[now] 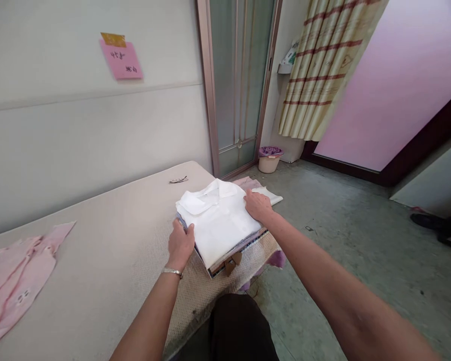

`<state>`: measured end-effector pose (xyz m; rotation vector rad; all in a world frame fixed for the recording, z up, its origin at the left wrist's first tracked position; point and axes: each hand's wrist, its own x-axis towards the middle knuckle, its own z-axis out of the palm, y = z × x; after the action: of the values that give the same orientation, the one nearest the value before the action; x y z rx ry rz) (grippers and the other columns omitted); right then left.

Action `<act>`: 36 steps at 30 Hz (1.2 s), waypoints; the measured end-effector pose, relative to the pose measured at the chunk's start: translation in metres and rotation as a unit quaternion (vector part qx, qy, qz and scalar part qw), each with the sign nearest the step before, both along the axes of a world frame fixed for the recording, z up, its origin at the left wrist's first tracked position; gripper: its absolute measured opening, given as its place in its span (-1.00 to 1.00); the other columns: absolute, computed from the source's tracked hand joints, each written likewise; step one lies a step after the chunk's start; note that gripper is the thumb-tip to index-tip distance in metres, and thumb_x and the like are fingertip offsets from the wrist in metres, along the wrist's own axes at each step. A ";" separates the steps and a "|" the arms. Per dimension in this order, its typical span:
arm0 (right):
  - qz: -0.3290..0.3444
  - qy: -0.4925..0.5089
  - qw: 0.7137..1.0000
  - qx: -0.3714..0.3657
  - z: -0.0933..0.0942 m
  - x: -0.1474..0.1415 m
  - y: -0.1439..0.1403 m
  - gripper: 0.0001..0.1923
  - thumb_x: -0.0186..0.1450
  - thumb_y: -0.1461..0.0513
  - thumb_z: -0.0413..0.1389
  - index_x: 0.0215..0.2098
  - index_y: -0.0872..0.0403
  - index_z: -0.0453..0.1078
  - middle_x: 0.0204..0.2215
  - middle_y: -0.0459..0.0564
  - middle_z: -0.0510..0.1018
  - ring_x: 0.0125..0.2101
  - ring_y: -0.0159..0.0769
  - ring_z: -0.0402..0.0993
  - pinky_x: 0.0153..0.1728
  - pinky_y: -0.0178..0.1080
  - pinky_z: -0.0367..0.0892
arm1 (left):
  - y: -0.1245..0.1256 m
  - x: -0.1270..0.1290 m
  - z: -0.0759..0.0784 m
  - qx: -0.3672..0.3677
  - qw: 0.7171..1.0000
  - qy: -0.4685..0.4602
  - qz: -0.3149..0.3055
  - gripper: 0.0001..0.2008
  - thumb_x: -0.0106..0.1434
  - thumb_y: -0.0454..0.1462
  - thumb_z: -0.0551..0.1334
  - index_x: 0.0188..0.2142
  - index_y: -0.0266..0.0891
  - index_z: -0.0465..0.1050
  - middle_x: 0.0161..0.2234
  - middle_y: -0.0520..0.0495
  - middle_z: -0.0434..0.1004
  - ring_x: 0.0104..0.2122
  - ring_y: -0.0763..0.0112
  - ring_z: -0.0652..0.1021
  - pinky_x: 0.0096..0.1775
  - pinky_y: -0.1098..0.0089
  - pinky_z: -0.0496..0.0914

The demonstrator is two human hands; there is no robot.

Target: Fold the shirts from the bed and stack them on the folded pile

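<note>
A white collared shirt [225, 218] lies partly folded on top of a small stack of folded clothes [220, 265], its collar towards the far side. Along the stack's left edge is my left hand [180, 244], with the thumb and fingers closed around the shirt's side. My right hand [258, 205] presses on the shirt's right side, fingers curled over the fabric there. One white sleeve [272, 195] sticks out to the right beyond that hand. The fingertips of my right hand are partly hidden in the cloth. A brown bow-shaped piece [231, 261] shows at the stack's near edge.
The stack sits at the right corner of a beige padded table [116, 240]. A pink garment [18, 276] lies at the left, and thin-framed glasses [178, 180] lie near the wall. Beyond are a sliding door [240, 75], a waste bin [269, 163] and a curtain [319, 70].
</note>
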<state>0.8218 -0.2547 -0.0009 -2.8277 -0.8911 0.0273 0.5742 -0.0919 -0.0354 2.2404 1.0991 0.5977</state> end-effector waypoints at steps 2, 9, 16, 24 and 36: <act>-0.020 -0.028 0.999 0.013 0.009 -0.005 0.007 -0.62 0.51 0.19 -0.20 0.10 0.23 0.31 0.00 0.39 0.50 0.05 0.06 0.44 0.03 0.00 0.23 | 0.002 0.004 0.013 0.100 0.994 0.022 0.046 -0.33 0.41 -0.03 0.02 0.33 -0.48 0.10 -0.01 -0.49 0.52 0.04 -0.18 0.52 -0.02 -0.06 0.42; 0.050 -0.054 0.992 0.101 0.006 -0.030 0.083 -0.37 0.52 -0.05 -0.27 0.41 0.08 0.05 0.43 0.17 0.06 0.38 0.08 -0.09 0.29 0.18 -0.08 | -0.019 0.082 0.017 0.226 0.968 0.063 -0.092 -0.39 0.45 -0.01 -0.06 0.30 -0.35 0.25 0.38 -0.53 0.08 0.38 -0.31 0.09 0.24 -0.35 0.05; 0.084 0.003 0.991 0.101 -0.071 -0.012 0.089 -0.29 0.50 -0.13 -0.36 0.49 0.01 -0.09 0.49 0.06 -0.14 0.43 0.08 -0.30 0.33 0.27 -0.34 | -0.041 0.093 -0.050 0.260 0.958 0.083 -0.092 -0.37 0.45 -0.05 -0.05 0.39 -0.33 0.14 0.43 -0.52 -0.08 0.42 -0.31 -0.09 0.25 -0.42 -0.12; 0.084 0.079 0.992 0.057 -0.047 -0.009 0.083 -0.24 0.48 -0.17 -0.35 0.51 0.01 -0.17 0.50 0.06 -0.18 0.44 0.10 -0.29 0.33 0.30 -0.27 | -0.029 0.092 -0.019 0.197 0.955 0.172 -0.140 -0.35 0.45 -0.02 -0.04 0.39 -0.35 0.14 0.39 -0.59 0.00 0.38 -0.41 0.04 0.21 -0.41 0.01; 0.126 0.043 0.991 -0.012 -0.058 -0.041 0.011 -0.30 0.49 -0.13 -0.37 0.51 -0.10 -0.20 0.50 -0.03 -0.24 0.45 0.05 -0.33 0.33 0.26 -0.25 | -0.084 0.058 -0.025 0.163 0.926 0.229 -0.253 -0.27 0.47 0.08 -0.19 0.47 -0.28 -0.09 0.48 -0.32 -0.19 0.44 -0.19 -0.08 0.33 -0.25 -0.09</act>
<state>0.7810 -0.2433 -0.0594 -2.6928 -1.2267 0.1925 0.6317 -0.1757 -0.0608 2.9052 0.5868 0.0312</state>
